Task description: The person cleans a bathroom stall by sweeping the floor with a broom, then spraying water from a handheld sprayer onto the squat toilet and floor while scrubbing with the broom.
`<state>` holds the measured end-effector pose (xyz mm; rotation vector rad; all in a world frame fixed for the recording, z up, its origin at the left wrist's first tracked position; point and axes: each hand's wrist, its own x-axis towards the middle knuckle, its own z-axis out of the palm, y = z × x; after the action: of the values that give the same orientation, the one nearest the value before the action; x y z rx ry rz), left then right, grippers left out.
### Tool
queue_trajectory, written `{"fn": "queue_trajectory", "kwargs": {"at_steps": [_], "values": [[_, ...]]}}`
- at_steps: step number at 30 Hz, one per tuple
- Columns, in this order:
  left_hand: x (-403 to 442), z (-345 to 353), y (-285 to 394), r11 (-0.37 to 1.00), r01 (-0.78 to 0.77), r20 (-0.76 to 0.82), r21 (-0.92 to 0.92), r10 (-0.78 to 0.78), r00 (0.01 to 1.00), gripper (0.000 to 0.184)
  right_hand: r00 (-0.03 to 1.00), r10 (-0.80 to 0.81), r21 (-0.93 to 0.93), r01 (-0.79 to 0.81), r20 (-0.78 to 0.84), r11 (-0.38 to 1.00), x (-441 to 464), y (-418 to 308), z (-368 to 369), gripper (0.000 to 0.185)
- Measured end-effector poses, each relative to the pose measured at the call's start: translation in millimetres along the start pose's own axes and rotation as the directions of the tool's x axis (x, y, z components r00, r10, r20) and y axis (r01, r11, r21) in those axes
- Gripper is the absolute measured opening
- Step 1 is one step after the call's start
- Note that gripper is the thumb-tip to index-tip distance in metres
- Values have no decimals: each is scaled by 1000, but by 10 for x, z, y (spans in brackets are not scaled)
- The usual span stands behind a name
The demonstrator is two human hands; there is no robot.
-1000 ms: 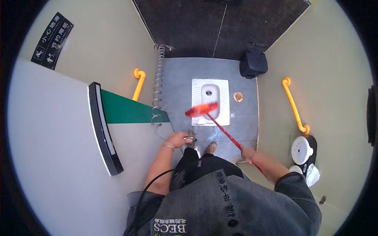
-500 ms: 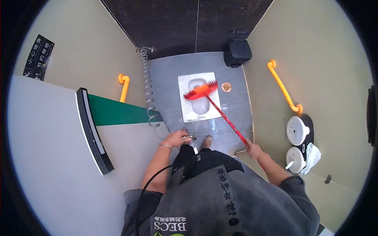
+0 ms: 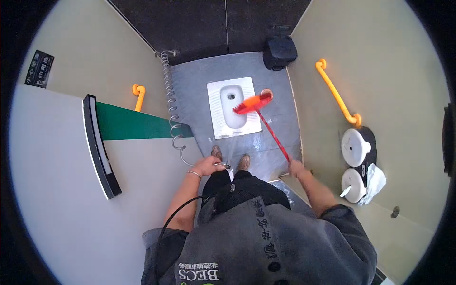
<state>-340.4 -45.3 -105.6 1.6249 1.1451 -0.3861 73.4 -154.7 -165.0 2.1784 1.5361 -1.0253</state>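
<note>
My right hand (image 3: 297, 168) is closed around the red handle of a broom (image 3: 274, 136). The red and orange broom head, blurred by motion, hangs over the right edge of the white squat toilet (image 3: 216, 113) and partly covers a round floor drain (image 3: 267, 91). In my left hand (image 3: 207, 166) is a metal spray nozzle (image 3: 223, 165), aimed forward with a faint stream of water toward the toilet's near edge. A coiled metal hose (image 3: 170, 95) runs along the left wall and down to that hand.
A black bin (image 3: 280, 52) stands in the far right corner. Yellow grab bars are on the right (image 3: 337, 95) and left (image 3: 139, 97) walls. White paper dispensers (image 3: 355, 148) hang at right. The green-and-white door (image 3: 142, 159) is at left. The grey floor (image 3: 190, 85) looks wet.
The broom head has moved from across the toilet bowl to the right, onto its edge and the drain, so the bowl shows more. My left hand keeps hold of the nozzle.
</note>
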Motion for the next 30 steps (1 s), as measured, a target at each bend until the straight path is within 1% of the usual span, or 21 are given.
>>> {"fn": "queue_trajectory", "kwargs": {"at_steps": [2, 4, 5, 6, 7, 8, 9, 11, 12, 13, 14, 16, 17, 19, 21, 23, 24, 25, 26, 28, 30], "values": [[4, 44, -22, 999, 3, 2, 34, -3, 1000, 40, 994, -104, 25, 103, 46, 994, 222, -163, -298, 37], [-21, 26, 43, 999, -10, -21, 49, 11, 1000, 41, 994, -109, 76, 107, 31, 991, -56, -60, -320, 40], [-111, -33, 105, 995, -2, -68, 96, 8, 998, 40, 994, -112, 112, 109, 18, 988, -204, -16, -259, 43], [-178, -77, 126, 990, 9, -112, 138, 6, 994, 40, 995, -96, 182, 98, -22, 978, -378, 193, -20, 43], [-205, -99, 109, 991, 4, -118, 131, 11, 993, 40, 987, -117, 174, 134, -106, 976, -749, 305, 104, 43], [-228, -109, 106, 997, 24, -103, 80, -16, 995, 41, 992, 79, 192, -97, 101, 977, -1181, 132, -40, 45], [-235, -112, 110, 999, 43, -91, 29, -40, 995, 42, 971, 138, 309, -195, 197, 931, -1367, 325, 209, 46], [-248, -52, 28, 1000, -1, -128, -16, -1, 992, 41, 921, 285, 287, -358, 265, 889, -1801, -166, -9, 50], [-253, -9, -4, 998, -40, -142, -42, 33, 989, 40, 922, 284, 293, -358, 264, 887, -1631, -7, 279, 50], [-191, 24, -49, 998, -44, -141, -34, 39, 989, 40, 988, 132, 300, -151, 83, 942, -1224, 311, 741, 49], [-89, 80, -94, 995, -73, -153, -68, 62, 986, 40, 995, -35, 261, 59, -99, 963, -932, 519, 1021, 48], [-85, 199, -11, 991, -94, -151, -95, 79, 985, 40, 999, -10, 96, 14, -43, 995, -132, 218, 557, 42], [-116, 119, 68, 996, -62, -135, -59, 54, 989, 40, 999, -10, 113, 15, -48, 993, -147, 123, 533, 42], [-135, 73, 106, 998, -40, -120, -44, 34, 992, 41, 989, -71, 66, 80, -133, 995, -413, 14, 290, 42], [-135, 70, 66, 998, -61, -148, -8, 59, 987, 47, 993, 3, 186, 19, -119, 982, -1026, -4, 307, 42], [-270, 16, 170, 999, -49, -147, 10, 50, 988, 46, 984, 141, 277, -166, 108, 946, -1493, -102, 221, 42], [-318, 23, 190, 999, -42, -135, 26, 45, 990, 46, 986, 130, 280, -155, 105, 947, -1453, -73, 303, 42], [-266, 108, 57, 999, -39, -135, 36, 44, 990, 46, 994, 91, 292, -104, 60, 951, -1410, -22, 446, 42], [-137, 249, -129, 994, -75, -157, 80, 86, 984, 46, 998, 57, 307, -56, 7, 950, -1347, 15, 626, 42], [3, 440, -309, 984, -121, -175, 130, 143, 974, 45, 987, 18, 36, -13, -159, 999, -797, -20, 823, 43], [48, 599, -487, 984, -84, -62, 159, 95, 994, 46, 994, -7, 83, 16, -107, 996, -220, 51, 971, 45]]}}
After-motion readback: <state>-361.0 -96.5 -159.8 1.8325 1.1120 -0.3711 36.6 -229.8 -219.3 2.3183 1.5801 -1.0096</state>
